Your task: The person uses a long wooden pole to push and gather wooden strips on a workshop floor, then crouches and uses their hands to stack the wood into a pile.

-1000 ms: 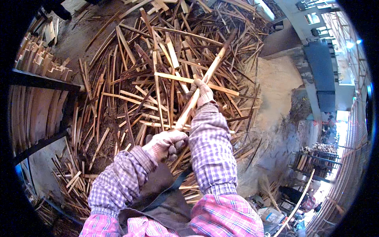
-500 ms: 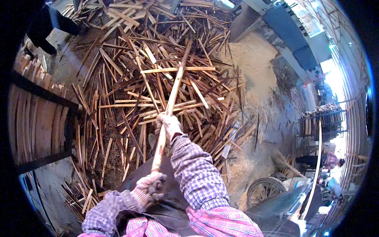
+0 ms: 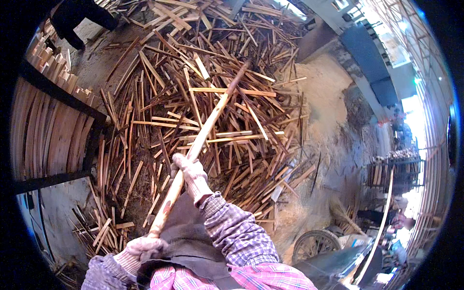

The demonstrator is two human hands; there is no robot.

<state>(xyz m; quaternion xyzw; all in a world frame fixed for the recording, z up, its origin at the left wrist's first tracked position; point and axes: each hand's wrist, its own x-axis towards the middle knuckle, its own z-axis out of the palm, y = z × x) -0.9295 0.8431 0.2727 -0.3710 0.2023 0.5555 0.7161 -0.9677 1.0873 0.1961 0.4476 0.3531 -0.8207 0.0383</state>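
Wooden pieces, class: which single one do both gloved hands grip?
The long pole with the dark far end: the left hand grips its near end, the right hand farther up. The pile's sticks lie unheld.

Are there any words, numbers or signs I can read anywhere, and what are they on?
None that I can read.
Long wooden pole in the hands: no writing that I can see.
Pale thing with a blue patch, beside the wheel: too small and blurred to tell if it has lettering.

Pole [image 3: 211, 123] smooth wood; gloves [image 3: 192, 170] matt knit cloth.
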